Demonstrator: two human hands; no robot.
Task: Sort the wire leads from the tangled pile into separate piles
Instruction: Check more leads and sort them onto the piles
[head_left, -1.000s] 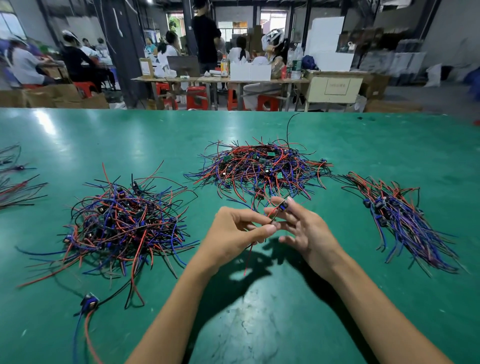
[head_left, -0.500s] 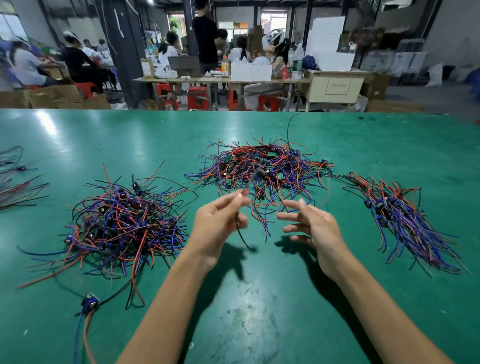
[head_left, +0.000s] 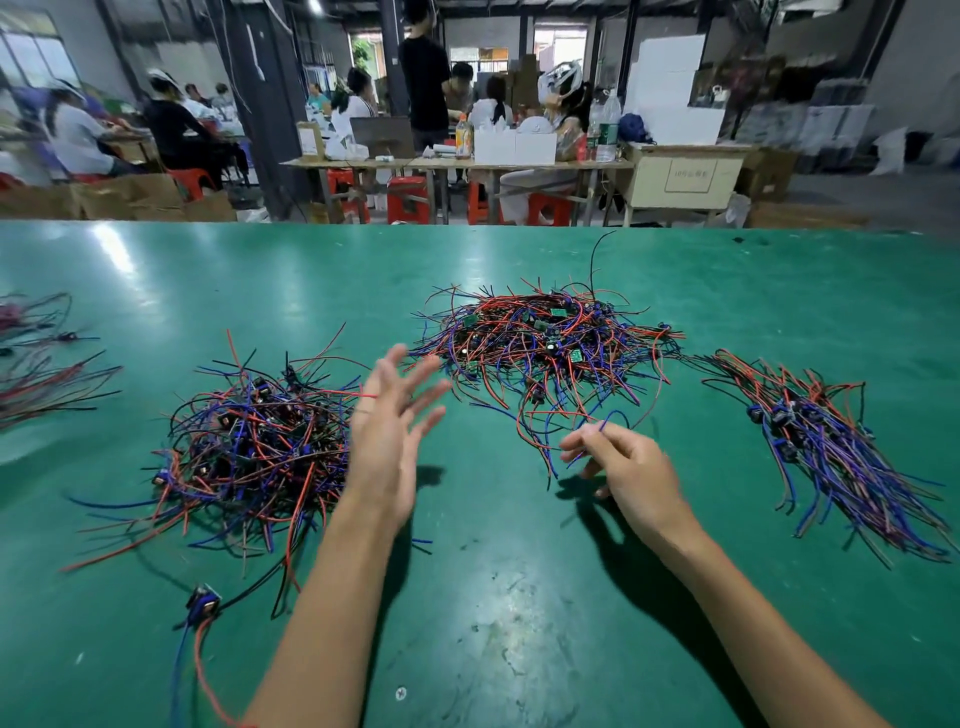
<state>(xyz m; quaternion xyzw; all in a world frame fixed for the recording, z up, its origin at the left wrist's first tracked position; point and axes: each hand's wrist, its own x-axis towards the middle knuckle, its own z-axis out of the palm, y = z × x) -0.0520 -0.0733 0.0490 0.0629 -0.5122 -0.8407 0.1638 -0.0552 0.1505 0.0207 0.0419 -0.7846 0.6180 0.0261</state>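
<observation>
Left hand (head_left: 387, 441) is up off the table, fingers spread straight and holding nothing, hanging just beside the right edge of the left pile (head_left: 249, 447). Right hand (head_left: 623, 467) sits low over the green table (head_left: 519, 597), fingers curled, pinching a blue wire (head_left: 605, 423) that loops up from its fingertips at the near edge of the tangled pile (head_left: 550, 343). That tangled pile lies at the middle, farther out than both hands, a mess of red, blue and black leads with small green boards showing among them. The left pile is loose and spread wide, red, blue and black leads crossing every way. Near it, at the near left, a lone lead (head_left: 200, 608) with a dark connector trails blue and red wires toward the table edge. Off to the right, well apart from the right hand, the right pile (head_left: 841, 447) lies combed more or less one way, mostly blue and purple. Far left, blurred wires (head_left: 41, 374) at the frame edge. Beyond the table, people sit at workbenches (head_left: 457, 161).
</observation>
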